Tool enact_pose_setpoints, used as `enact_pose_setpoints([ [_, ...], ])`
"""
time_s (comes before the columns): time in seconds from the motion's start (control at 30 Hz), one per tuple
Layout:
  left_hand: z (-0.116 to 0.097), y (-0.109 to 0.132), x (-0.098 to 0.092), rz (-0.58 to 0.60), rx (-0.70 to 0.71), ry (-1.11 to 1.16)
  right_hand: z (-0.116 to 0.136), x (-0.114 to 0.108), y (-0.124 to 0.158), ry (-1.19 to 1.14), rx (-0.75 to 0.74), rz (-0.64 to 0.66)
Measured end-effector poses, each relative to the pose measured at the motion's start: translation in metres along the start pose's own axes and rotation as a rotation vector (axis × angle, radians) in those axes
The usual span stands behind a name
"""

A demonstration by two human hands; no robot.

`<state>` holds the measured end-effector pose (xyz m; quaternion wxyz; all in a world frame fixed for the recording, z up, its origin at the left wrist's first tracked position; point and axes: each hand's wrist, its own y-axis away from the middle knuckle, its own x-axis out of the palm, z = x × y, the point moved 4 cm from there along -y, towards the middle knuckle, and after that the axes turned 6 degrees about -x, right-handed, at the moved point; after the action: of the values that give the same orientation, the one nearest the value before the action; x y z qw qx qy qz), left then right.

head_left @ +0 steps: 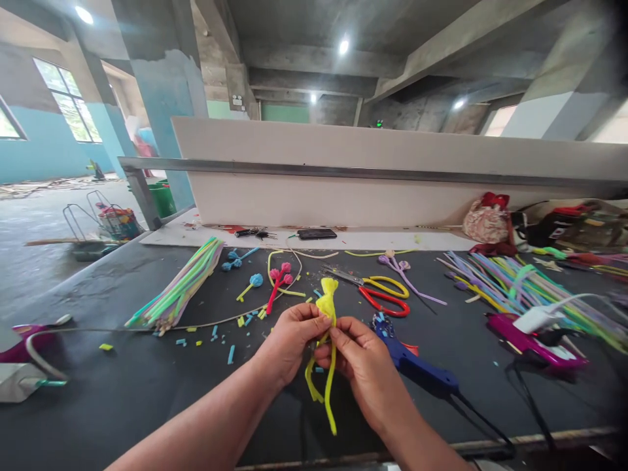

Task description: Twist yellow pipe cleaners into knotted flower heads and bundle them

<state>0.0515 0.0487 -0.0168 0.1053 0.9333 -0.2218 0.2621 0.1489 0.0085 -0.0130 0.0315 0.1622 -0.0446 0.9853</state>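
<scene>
Both my hands pinch a yellow pipe-cleaner piece [328, 304] over the dark table [147, 386]. My left hand [289, 340] grips it just below its curled, fuzzy top. My right hand [360, 363] holds the stem a little lower. Two loose yellow ends [330, 392] hang down between my wrists. Right beside my right hand lies a blue glue gun [417, 366] with a black cord.
Scissors with red and yellow handles [385, 294] lie just behind my hands. Bundles of coloured pipe cleaners sit at left [179, 288] and right [520, 281]. Finished pink [279, 278], blue [252, 282] and purple [405, 268] pieces, cut scraps and a phone [316, 233] lie farther back. A magenta tool [534, 343] is at right.
</scene>
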Motion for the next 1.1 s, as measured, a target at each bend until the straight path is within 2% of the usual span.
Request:
enact_pose_setpoints([
  [0.23, 0.002, 0.001, -0.001, 0.024, -0.033, 0.028, -0.001, 0.004, 0.001, -0.022, 0.028, -0.011],
  [0.43, 0.002, 0.005, 0.007, 0.110, -0.058, 0.051, -0.003, 0.003, 0.004, -0.016, 0.017, -0.016],
  [0.7, 0.004, 0.001, -0.004, -0.041, -0.028, 0.072, -0.002, -0.001, 0.002, -0.054, 0.037, -0.082],
  [0.93, 0.004, 0.000, -0.003, -0.044, -0.089, 0.082, 0.002, -0.008, -0.005, -0.097, 0.051, -0.159],
  [1.1, -0.003, 0.002, -0.002, -0.003, -0.149, 0.034, 0.007, -0.018, -0.011, -0.136, -0.019, -0.215],
])
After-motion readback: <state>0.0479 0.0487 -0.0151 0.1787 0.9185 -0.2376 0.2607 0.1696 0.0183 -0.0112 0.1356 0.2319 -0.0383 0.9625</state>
